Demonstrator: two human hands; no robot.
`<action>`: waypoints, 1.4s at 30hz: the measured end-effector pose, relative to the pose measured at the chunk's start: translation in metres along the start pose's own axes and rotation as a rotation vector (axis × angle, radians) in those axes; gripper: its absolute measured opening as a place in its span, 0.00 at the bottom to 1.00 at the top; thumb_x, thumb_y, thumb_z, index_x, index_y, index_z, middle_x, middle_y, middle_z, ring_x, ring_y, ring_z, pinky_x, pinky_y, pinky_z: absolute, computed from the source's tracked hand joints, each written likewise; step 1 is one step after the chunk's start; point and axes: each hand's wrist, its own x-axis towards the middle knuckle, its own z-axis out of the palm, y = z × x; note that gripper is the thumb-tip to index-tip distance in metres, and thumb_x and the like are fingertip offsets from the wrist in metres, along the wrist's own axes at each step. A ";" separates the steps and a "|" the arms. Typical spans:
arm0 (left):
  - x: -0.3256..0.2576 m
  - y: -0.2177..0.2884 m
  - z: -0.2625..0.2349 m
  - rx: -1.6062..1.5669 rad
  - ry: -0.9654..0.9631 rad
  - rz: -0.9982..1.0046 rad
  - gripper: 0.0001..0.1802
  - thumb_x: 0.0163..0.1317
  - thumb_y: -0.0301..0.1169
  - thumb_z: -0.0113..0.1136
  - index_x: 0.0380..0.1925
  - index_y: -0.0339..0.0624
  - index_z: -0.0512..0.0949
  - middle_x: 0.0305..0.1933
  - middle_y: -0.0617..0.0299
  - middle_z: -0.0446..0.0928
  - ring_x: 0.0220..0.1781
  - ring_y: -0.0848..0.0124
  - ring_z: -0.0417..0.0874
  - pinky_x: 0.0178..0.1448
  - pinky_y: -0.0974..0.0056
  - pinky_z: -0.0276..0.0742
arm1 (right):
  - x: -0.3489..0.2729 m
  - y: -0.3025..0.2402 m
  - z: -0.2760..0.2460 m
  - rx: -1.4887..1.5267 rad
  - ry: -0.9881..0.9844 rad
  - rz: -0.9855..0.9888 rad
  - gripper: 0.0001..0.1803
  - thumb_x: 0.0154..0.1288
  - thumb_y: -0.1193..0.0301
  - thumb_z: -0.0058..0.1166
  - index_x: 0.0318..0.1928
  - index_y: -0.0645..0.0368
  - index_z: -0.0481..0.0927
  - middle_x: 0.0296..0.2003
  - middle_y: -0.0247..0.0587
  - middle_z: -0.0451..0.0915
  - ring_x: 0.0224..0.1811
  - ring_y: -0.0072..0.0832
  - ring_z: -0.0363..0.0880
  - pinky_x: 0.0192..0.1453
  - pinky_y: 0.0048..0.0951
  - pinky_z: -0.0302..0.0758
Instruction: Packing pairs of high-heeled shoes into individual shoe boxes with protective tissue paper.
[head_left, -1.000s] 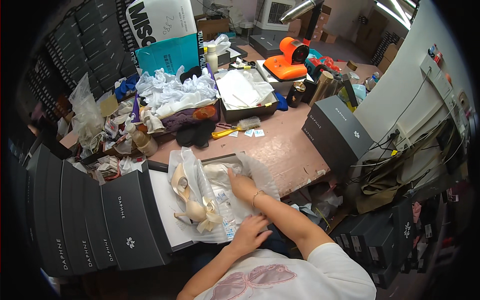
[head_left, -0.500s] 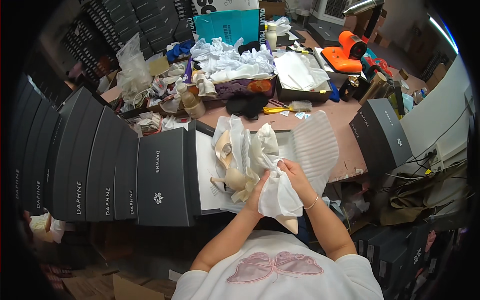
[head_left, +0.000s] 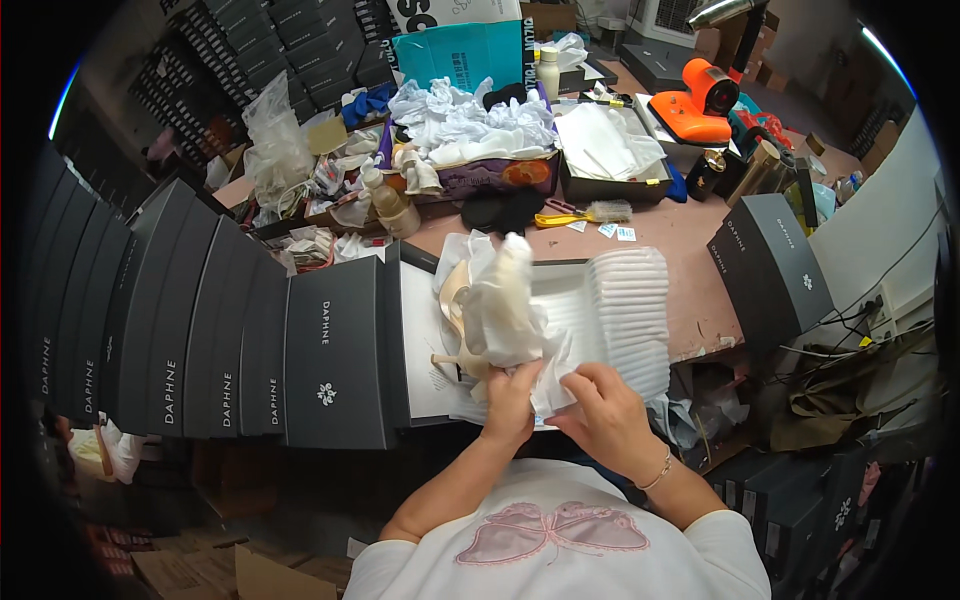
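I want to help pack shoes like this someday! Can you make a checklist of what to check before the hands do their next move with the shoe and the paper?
1. Left hand grips the wrapped high-heeled shoe: ok.
2. Right hand holds the white tissue paper: ok.
3. Shoe fully covered by paper: not ok, the beige heel sticks out.
4. Open shoe box sits under the hands: ok.
5. Second shoe already in the box: cannot tell, the paper hides it.
6. White foam sheet lies beside the box: ok.
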 end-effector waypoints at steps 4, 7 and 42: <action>0.004 0.010 -0.011 -0.154 0.099 -0.130 0.15 0.63 0.24 0.50 0.50 0.31 0.72 0.46 0.56 0.78 0.46 0.65 0.82 0.49 0.62 0.79 | -0.005 0.006 0.011 -0.072 0.143 -0.107 0.24 0.47 0.69 0.70 0.45 0.58 0.75 0.44 0.45 0.74 0.47 0.44 0.75 0.46 0.39 0.75; -0.008 0.006 -0.002 -0.080 0.086 -0.091 0.21 0.63 0.24 0.52 0.58 0.35 0.67 0.53 0.54 0.74 0.53 0.64 0.79 0.54 0.60 0.78 | -0.003 0.016 0.026 0.000 -0.057 0.022 0.25 0.48 0.69 0.69 0.47 0.60 0.75 0.45 0.48 0.76 0.48 0.48 0.76 0.46 0.40 0.75; 0.014 0.007 -0.055 -0.451 -0.736 -0.962 0.40 0.68 0.52 0.47 0.69 0.34 0.52 0.63 0.33 0.64 0.54 0.42 0.79 0.50 0.50 0.84 | 0.023 0.078 -0.013 -0.433 0.003 -0.470 0.27 0.56 0.72 0.55 0.59 0.40 0.74 0.58 0.42 0.71 0.60 0.36 0.71 0.67 0.41 0.63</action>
